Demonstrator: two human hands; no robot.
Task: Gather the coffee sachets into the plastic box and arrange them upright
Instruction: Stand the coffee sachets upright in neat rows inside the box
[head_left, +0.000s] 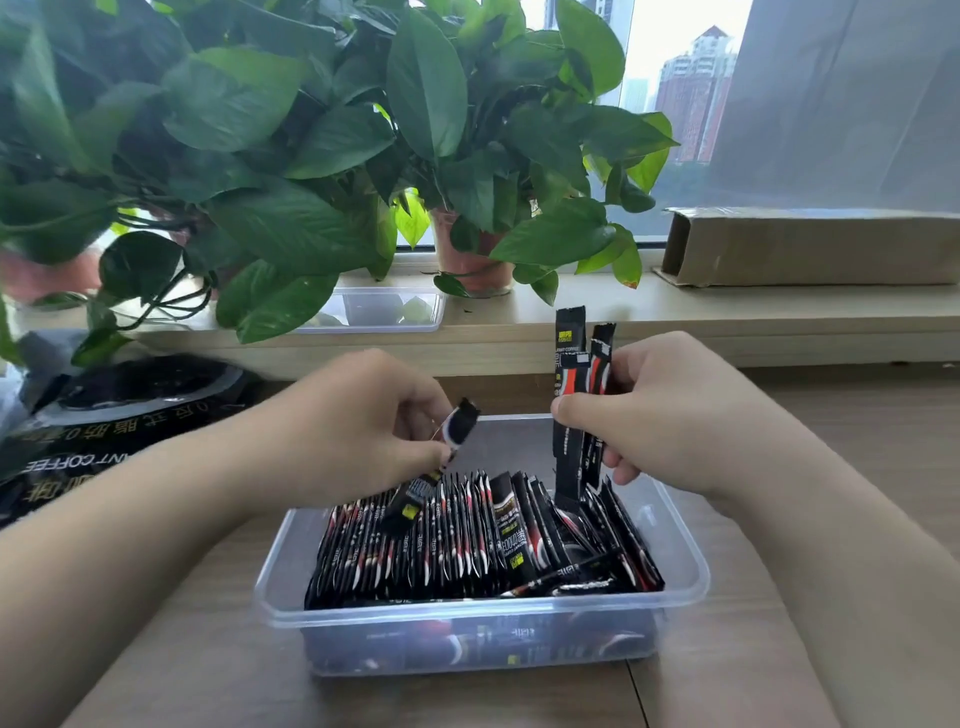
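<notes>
While a person's left hand (358, 431) pinches a single black sachet (460, 428) between thumb and fingertips, holding it tilted with its lower end down among the packed ones, the right hand (670, 410) grips a small bundle of sachets (576, 358) upright over the right end of the clear plastic box (441, 616). The bundle's lower ends reach down into the box and its tops stand clear above the curled fingers. Inside the box, a row of sachets (441, 540) in black, red and white stands on edge, leaning slightly and filling most of the width; two or three loose sachets (566, 579) lie flat across the front right of the row. The box sits on a wooden table (779, 519), directly in front of the person. A large black coffee bag (119, 415) lies on the table to the left, near the left forearm. Behind, on the windowsill (727, 306), stand leafy potted plants (311, 130), with a clear tray (384, 309) beneath the leaves and a long cardboard box (810, 249) on its side at right. Tower blocks (696, 98) show through the window.
</notes>
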